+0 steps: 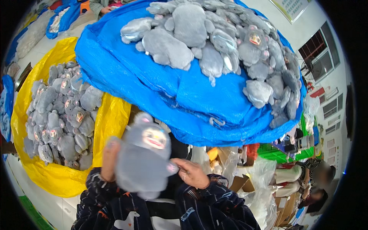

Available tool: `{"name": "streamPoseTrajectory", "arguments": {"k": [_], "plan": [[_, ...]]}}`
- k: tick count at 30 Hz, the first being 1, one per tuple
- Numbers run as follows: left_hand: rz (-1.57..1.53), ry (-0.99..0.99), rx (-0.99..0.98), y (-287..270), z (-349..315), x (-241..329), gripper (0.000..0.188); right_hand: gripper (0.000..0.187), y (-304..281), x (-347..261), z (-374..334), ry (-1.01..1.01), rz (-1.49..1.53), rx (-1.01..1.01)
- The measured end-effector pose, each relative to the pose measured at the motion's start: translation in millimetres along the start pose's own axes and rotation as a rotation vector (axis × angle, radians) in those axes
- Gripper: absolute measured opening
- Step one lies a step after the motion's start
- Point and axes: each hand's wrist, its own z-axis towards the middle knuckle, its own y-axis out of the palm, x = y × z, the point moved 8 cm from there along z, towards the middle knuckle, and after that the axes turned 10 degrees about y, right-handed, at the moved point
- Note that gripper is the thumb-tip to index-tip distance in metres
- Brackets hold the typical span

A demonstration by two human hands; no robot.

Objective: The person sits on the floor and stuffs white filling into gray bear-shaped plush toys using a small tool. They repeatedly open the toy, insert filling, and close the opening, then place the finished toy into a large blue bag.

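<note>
A grey plush toy (140,165) with round ears and a pale face patch is held upright in front of me, slightly blurred. At its left edge is my left hand (110,159), gripping the side, with its fingers smeared and partly behind the plush. My right hand (193,174) pinches the small pink-tipped paw on the toy's right side between thumb and fingers. Beyond the hands, a heap of similar grey plush toys (189,25) lies on a raised blue tarp (153,86). Several of those lie back side up or look flat.
To my left stands a yellow sack (34,170) filled with more grey plush toys (69,145). Clear plastic bags (262,176), a cardboard box (243,184) and a green crate (268,153) are at the right. Another person (310,180) is at the far right; a sleeved arm (97,7) shows at the top.
</note>
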Motion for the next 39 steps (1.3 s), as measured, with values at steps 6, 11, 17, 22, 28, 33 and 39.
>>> {"name": "streamPoseTrajectory", "arguments": {"k": [6,11,17,22,28,33,39], "plan": [[-0.146,0.722,0.089,-134,8,116,0.042,0.023,-103,-24,57,0.017,0.138,0.35],[-0.036,0.55,0.547,-144,-8,40,0.014,0.018,-111,-89,161,-0.313,-0.293,0.515],[0.164,0.205,-0.053,-43,25,-46,0.017,0.035,-89,-99,217,-0.428,-0.77,0.654],[0.087,0.164,-0.1,-31,20,-49,0.014,0.036,-95,-66,273,-0.316,-0.871,0.621],[0.109,0.197,-0.132,-32,21,-31,0.02,0.028,-134,-82,235,-0.347,-0.302,0.729],[0.128,0.389,-0.117,-22,24,5,0.054,0.04,-117,-82,132,0.106,0.079,0.565],[0.319,0.49,-0.296,6,-2,2,0.059,0.042,-8,-24,77,0.338,0.175,0.148]]}}
